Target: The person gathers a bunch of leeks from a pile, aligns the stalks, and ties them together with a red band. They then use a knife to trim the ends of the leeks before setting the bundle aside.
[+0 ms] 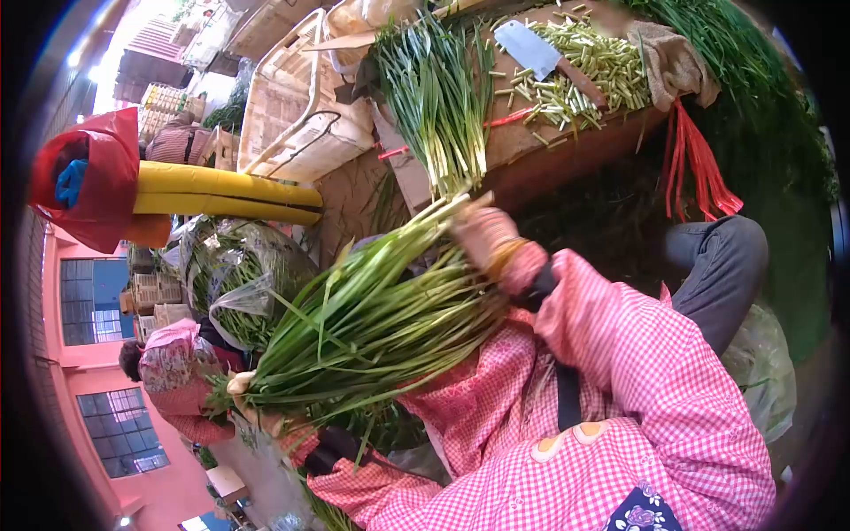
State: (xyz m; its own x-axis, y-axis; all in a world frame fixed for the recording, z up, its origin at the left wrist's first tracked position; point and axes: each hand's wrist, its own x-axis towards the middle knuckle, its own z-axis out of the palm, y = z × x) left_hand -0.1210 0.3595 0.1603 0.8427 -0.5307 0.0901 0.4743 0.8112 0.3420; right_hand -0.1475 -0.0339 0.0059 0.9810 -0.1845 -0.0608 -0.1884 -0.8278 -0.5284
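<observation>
A bunch of long leafy greens (372, 323), which look like green garlic with pale stalks, lies across the middle of the head view. My right hand (485, 237), blurred by motion, closes around its pale stalk ends. At the leafy end, my left hand (257, 414) is wrapped around the tips, partly hidden by leaves. Another bunch of the same greens (434, 97) lies on the board (540, 168), its stalk ends toward my right hand. A cleaver (536, 55) with a wooden handle rests on a heap of cut stalk pieces (602, 62).
Red ties (695, 168) hang from the board's edge beside a brown cloth (673, 66). A dirty white crate (274, 115), a yellow post (226, 193) and a clear bag of greens (235, 274) stand across from me. Another person (181, 372) is nearby.
</observation>
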